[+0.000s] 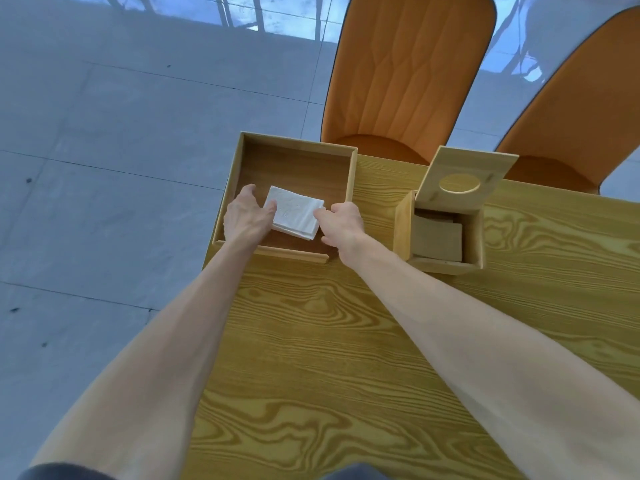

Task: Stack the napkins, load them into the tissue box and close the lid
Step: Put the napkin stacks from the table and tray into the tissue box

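Both hands, left hand [246, 216] and right hand [341, 221], pinch the napkins [294, 216] by opposite edges inside the tray [351, 174], fingers grasping, likely squaring the stack. Tissue box [403, 223] stands open, right, on the counter [346, 341].

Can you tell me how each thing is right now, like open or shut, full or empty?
tissue box: open, no napkins inside
lid: tipped up
napkins: stacked, in the tray
tray: holds only the napkins
left hand: touching the stack's left side
right hand: touching the stack's right side
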